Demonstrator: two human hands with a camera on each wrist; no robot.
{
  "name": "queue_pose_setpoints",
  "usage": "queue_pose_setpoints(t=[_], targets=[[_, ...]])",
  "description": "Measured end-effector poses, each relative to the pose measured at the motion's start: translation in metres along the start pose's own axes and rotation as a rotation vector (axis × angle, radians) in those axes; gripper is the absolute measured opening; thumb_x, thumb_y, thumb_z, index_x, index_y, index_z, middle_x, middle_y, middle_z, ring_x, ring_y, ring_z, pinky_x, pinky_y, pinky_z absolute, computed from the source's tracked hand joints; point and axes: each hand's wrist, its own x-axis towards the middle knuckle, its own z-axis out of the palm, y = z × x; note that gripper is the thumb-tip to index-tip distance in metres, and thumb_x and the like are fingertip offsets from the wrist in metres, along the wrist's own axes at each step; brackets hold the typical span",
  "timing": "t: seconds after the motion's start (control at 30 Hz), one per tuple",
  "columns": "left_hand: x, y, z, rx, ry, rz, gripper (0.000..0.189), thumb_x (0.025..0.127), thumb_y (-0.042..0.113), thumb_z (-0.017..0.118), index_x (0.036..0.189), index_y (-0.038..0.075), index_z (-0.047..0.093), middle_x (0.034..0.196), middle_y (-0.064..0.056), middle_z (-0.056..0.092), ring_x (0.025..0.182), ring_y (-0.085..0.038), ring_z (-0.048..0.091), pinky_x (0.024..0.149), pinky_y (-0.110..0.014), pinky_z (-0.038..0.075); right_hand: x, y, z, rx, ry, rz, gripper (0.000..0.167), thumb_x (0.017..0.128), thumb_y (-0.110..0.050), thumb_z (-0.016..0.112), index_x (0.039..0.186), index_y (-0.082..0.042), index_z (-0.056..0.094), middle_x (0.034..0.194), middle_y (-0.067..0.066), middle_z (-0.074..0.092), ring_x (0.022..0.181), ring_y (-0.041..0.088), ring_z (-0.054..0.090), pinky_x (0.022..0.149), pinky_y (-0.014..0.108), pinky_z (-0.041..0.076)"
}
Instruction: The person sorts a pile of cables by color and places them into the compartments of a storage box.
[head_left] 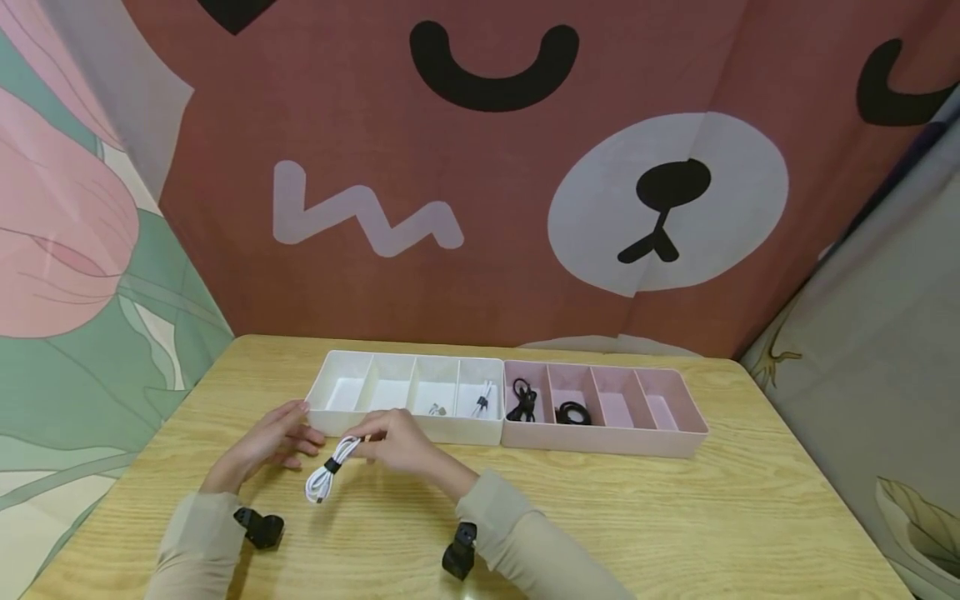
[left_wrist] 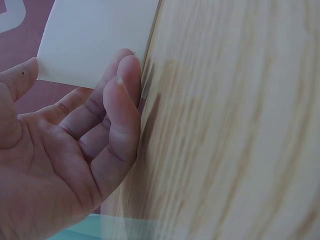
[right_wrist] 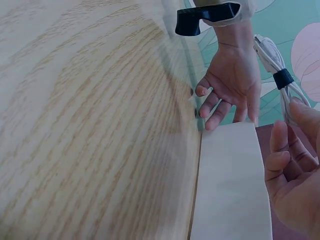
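My right hand pinches one end of a bundled white cable, which hangs above the table in front of the white divided box. A black strap wraps the bundle's middle. My left hand is at the box's left front corner, holding nothing. In the left wrist view, the fingers of the left hand are loosely bent, with the thumb near the box's edge; whether they touch it I cannot tell. Inside the box are another strapped white cable and a small pale piece.
A pink divided box stands end to end with the white one. It holds a tied black cable and a coiled black cable in separate compartments. Behind the wooden table hangs a bear-print curtain.
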Motion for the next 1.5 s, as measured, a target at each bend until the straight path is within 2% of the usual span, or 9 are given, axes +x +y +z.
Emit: queue_pose_setpoints(t=[0.13,0.23,0.37,0.63,0.77,0.9,1.0,1.2,1.5], targets=[[0.000,0.000,-0.001,0.011,0.013,0.000,0.059,0.098,0.047,0.027,0.129,-0.003,0.025,0.090,-0.007,0.065,0.078,-0.019,0.062,0.061,-0.036,0.052,-0.001,-0.010,-0.005,0.008,0.000,0.006,0.014,0.080,0.005,0.065,0.093,0.007,0.068,0.083,0.014,0.066,0.057,0.025,0.056,0.050,0.025,0.048],[0.000,0.000,-0.003,0.015,0.025,-0.006,0.059,0.098,0.046,0.026,0.131,-0.003,0.024,0.091,-0.008,0.065,0.079,-0.020,0.062,0.061,-0.036,0.052,0.003,-0.002,-0.006,0.003,0.017,0.006,0.014,0.079,0.004,0.066,0.093,0.005,0.069,0.082,0.012,0.066,0.057,0.026,0.056,0.047,0.017,0.044],[0.000,0.000,-0.003,0.013,0.019,-0.011,0.059,0.098,0.045,0.026,0.131,-0.004,0.023,0.091,-0.007,0.065,0.079,-0.019,0.063,0.061,-0.036,0.052,0.009,0.011,-0.006,0.009,0.040,0.013,0.015,0.079,0.001,0.068,0.093,0.001,0.071,0.083,0.009,0.066,0.059,0.029,0.058,0.047,0.017,0.042],[-0.002,0.002,-0.002,0.015,0.016,-0.009,0.059,0.098,0.045,0.027,0.130,-0.003,0.023,0.091,-0.007,0.065,0.078,-0.018,0.062,0.060,-0.036,0.051,0.010,0.013,-0.009,0.048,0.089,0.030,0.015,0.079,-0.002,0.068,0.094,0.001,0.071,0.083,0.009,0.065,0.061,0.035,0.059,0.045,0.016,0.038],[-0.001,0.002,-0.002,0.004,0.017,-0.011,0.057,0.098,0.045,0.027,0.129,-0.003,0.025,0.090,-0.008,0.065,0.078,-0.017,0.063,0.059,-0.035,0.051,0.010,0.012,-0.012,0.053,0.109,0.037,0.015,0.080,-0.002,0.068,0.094,0.002,0.071,0.083,0.008,0.064,0.058,0.027,0.059,0.046,0.017,0.041],[0.000,0.001,-0.003,-0.006,0.014,-0.002,0.055,0.099,0.043,0.027,0.128,-0.003,0.025,0.089,-0.008,0.065,0.077,-0.017,0.063,0.058,-0.035,0.051,0.011,0.012,-0.016,0.007,0.118,0.031,0.015,0.080,-0.004,0.069,0.094,-0.001,0.071,0.083,0.005,0.065,0.054,0.015,0.057,0.046,0.017,0.041],[0.001,0.001,-0.003,-0.002,0.013,0.001,0.056,0.099,0.043,0.028,0.128,-0.004,0.025,0.089,-0.008,0.066,0.076,-0.016,0.063,0.058,-0.034,0.051,0.011,0.013,-0.020,-0.012,0.124,0.021,0.014,0.080,-0.004,0.068,0.093,-0.003,0.072,0.082,0.003,0.065,0.053,0.010,0.055,0.046,0.018,0.041],[0.000,0.000,-0.002,0.000,0.010,0.003,0.057,0.099,0.043,0.028,0.129,-0.004,0.024,0.088,-0.006,0.066,0.075,-0.015,0.063,0.058,-0.034,0.051,0.013,0.014,-0.025,0.022,0.136,0.032,0.015,0.080,-0.004,0.068,0.094,-0.002,0.071,0.082,0.003,0.065,0.051,0.008,0.055,0.043,0.019,0.040],[0.000,-0.001,0.000,-0.010,0.009,-0.001,0.058,0.098,0.045,0.028,0.130,-0.004,0.025,0.090,-0.008,0.065,0.076,-0.017,0.062,0.057,-0.034,0.051,0.017,0.018,-0.030,0.004,0.167,0.035,0.016,0.079,-0.002,0.068,0.095,-0.001,0.071,0.084,0.007,0.066,0.051,0.008,0.054,0.046,0.018,0.041]])
